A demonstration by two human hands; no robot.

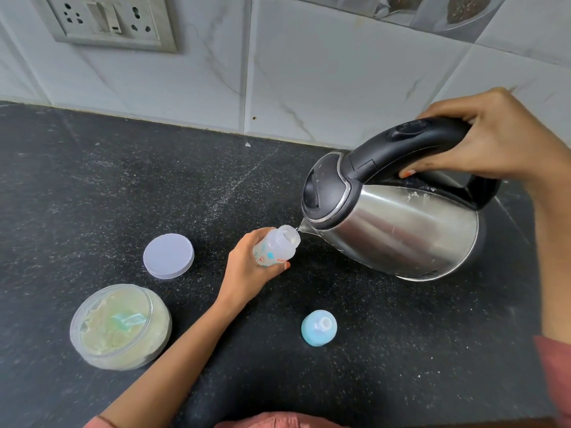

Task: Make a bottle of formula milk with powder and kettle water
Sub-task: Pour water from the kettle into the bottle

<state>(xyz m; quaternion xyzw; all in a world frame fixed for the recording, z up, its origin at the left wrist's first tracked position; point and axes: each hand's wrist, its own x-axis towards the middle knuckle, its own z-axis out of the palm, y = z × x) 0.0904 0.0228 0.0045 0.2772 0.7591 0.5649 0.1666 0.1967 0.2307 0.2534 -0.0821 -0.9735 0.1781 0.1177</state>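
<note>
My left hand [247,267] grips a small clear baby bottle [276,247] with printed marks, tilted with its open mouth toward the kettle. My right hand [491,140] holds the black handle of a steel kettle [398,223], tipped so that its spout touches the bottle's rim. An open round tub of pale formula powder [119,327] with a green scoop [128,321] lying in it sits at the front left. Its grey lid [168,256] lies flat just behind it. The bottle's blue teat cap [319,327] stands on the counter in front of the bottle.
Everything rests on a black speckled stone counter [123,186] backed by a white tiled wall [309,72]. A socket and switch plate [105,20] is fixed on the wall at the upper left.
</note>
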